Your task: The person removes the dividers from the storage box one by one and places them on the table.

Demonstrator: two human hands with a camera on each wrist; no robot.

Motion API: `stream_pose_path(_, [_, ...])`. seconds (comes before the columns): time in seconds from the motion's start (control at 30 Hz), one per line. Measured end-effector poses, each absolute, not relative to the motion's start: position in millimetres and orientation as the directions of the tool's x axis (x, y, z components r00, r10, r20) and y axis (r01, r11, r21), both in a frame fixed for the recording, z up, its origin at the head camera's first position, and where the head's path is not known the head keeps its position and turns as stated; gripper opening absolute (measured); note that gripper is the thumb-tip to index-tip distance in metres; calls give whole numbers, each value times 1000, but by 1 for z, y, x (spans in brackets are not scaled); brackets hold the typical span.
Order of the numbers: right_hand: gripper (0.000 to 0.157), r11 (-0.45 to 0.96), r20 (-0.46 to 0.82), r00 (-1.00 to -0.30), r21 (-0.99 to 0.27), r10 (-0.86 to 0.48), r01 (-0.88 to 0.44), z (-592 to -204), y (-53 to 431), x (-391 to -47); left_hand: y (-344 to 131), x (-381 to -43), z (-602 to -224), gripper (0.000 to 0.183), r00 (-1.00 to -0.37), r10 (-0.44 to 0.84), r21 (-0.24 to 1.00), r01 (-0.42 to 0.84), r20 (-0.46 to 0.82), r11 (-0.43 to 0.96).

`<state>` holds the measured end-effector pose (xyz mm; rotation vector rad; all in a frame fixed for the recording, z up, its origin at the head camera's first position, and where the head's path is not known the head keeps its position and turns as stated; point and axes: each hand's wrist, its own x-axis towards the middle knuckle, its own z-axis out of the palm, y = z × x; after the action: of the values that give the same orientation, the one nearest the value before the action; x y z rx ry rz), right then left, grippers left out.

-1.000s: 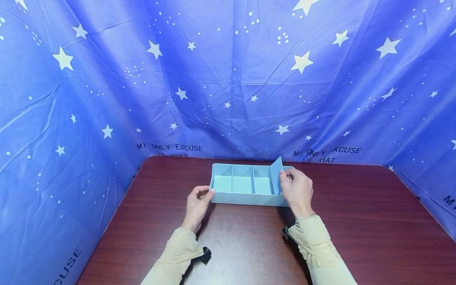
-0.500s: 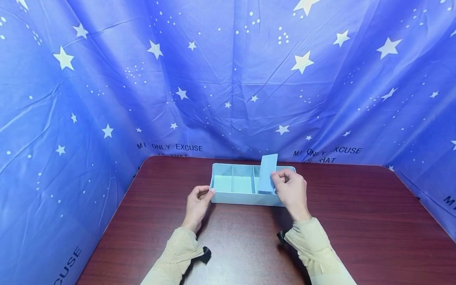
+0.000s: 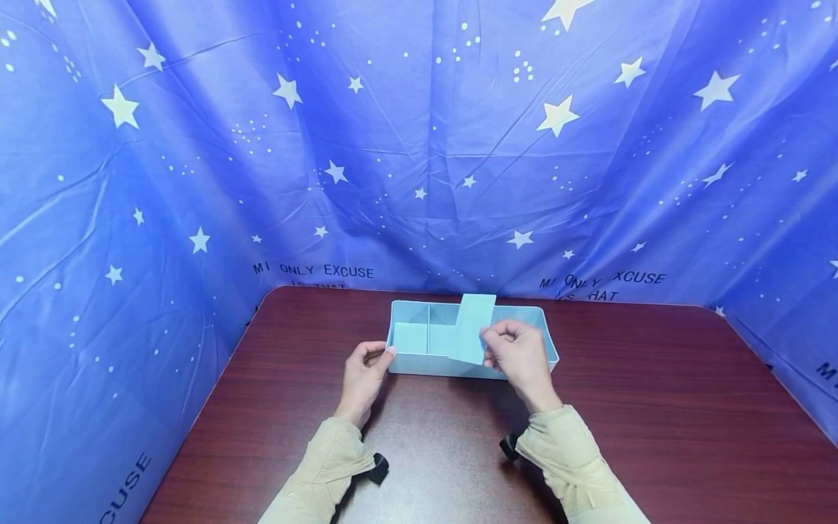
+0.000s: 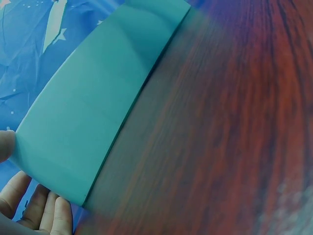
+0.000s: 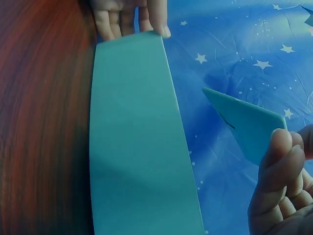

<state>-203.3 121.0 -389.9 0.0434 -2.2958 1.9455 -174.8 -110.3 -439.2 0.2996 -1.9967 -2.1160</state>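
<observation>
A long light-blue organizer box (image 3: 425, 364) lies crosswise on the table, its front wall toward me. My left hand (image 3: 362, 378) grips its left end, with the thumb at the top front corner and the fingers against the end wall. My right hand (image 3: 524, 360) pinches a flat light-blue divider (image 3: 474, 327) by its right edge, tilted above the box's middle. In the right wrist view the divider (image 5: 254, 127) is apart from the box wall (image 5: 132, 122). A second divider (image 3: 428, 329) stands inside, left of the held one, which covers part of the interior.
The dark red wood-grain table (image 3: 655, 378) extends on both sides of the box. A blue curtain with stars (image 3: 425, 145) hangs right behind the table's back edge and along both sides. Black straps (image 3: 377, 468) stick out at both sleeve cuffs.
My right hand has lifted the divider out of the box's right part and moved it left, turning its broad face toward me. My left hand has stayed at the left end.
</observation>
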Motion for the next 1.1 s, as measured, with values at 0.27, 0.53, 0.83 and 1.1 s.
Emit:
stream_pose_path(0.27, [10,86,62,-998,-994,-17,-64,-394,114,-196,-115,-189,-466,29,-956,-293,997,14,-9,-76])
stream_pose_path(0.53, [10,40,7,-996,-999,-89,-11,-399,104,-184,-109,-172,-436,28,-956,-294,999,20,7,-39])
stream_pose_path(0.83, [10,48,-43,-983,-998,-177,35,-406,97,-166,-113,-180,-450,29,-958,-288,999,17,3,-46])
stream_pose_path(1.1, [12,59,-35,-964,-998,-262,20,-414,90,-155,-115,-190,-471,31,-955,-295,998,20,2,-58])
